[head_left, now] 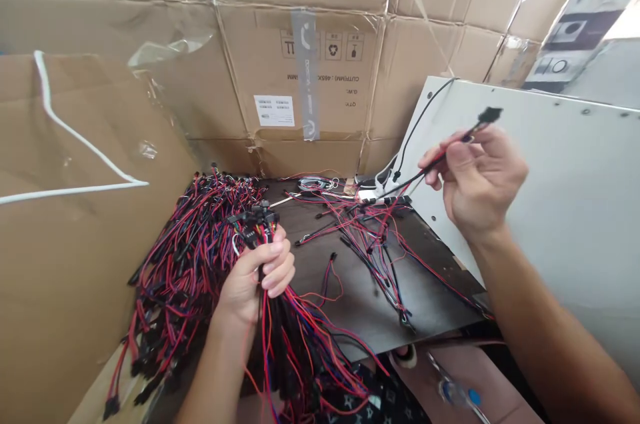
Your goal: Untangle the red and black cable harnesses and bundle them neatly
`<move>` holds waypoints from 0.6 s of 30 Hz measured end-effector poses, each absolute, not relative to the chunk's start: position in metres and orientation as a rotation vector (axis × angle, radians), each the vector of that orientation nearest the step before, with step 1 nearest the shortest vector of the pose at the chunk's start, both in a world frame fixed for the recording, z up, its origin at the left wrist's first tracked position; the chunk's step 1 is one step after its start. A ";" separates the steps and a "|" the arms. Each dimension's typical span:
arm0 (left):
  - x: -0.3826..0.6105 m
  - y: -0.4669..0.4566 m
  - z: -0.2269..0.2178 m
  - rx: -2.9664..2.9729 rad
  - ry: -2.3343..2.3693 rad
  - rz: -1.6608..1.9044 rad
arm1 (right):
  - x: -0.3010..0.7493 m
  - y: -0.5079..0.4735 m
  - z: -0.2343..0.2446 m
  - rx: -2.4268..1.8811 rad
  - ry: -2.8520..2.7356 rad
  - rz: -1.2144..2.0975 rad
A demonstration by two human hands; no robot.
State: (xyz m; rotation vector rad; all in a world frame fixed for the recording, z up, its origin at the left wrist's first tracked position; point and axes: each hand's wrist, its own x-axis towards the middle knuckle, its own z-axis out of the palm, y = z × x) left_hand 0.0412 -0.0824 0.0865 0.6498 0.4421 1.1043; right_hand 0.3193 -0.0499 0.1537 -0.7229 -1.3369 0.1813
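Our left hand [250, 281] clenches the wire bundle [283, 337] at the near left of the tabletop [350, 304], while the fingers [445, 156] of our right hand [477, 184] pinch a single wire [415, 176] raised at the far right, whose trailing end may snag the loose wires [370, 237] and drag them.

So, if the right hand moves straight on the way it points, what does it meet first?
Probably the white panel behind it. The right hand aims its black-tipped cable up towards that panel, though depth is unclear here.

Two hands [249, 279] [477, 183], one bundle [259, 218], one panel [575, 171]
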 end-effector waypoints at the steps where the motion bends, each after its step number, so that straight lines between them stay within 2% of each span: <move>1: 0.044 -0.081 0.087 0.655 0.448 1.100 | 0.316 -0.047 0.167 -0.653 -1.309 0.152; 4: 0.046 -0.077 0.090 0.669 0.448 1.098 | 0.308 -0.040 0.198 -0.457 -1.213 0.051; 7: 0.044 -0.076 0.091 0.675 0.435 1.088 | 0.307 -0.027 0.219 -0.626 -1.571 0.290; 9: 0.040 -0.077 0.090 0.673 0.430 1.086 | 0.315 -0.013 0.228 -0.641 -1.611 0.421; 12: 0.035 -0.079 0.088 0.669 0.438 1.087 | 0.335 0.012 0.230 -0.608 -1.355 0.323; 15: 0.030 -0.079 0.087 0.661 0.457 1.058 | 0.356 0.028 0.224 -0.773 -1.425 0.205; 18: 0.028 -0.079 0.086 0.660 0.462 1.036 | 0.367 0.030 0.220 -0.619 -1.281 0.143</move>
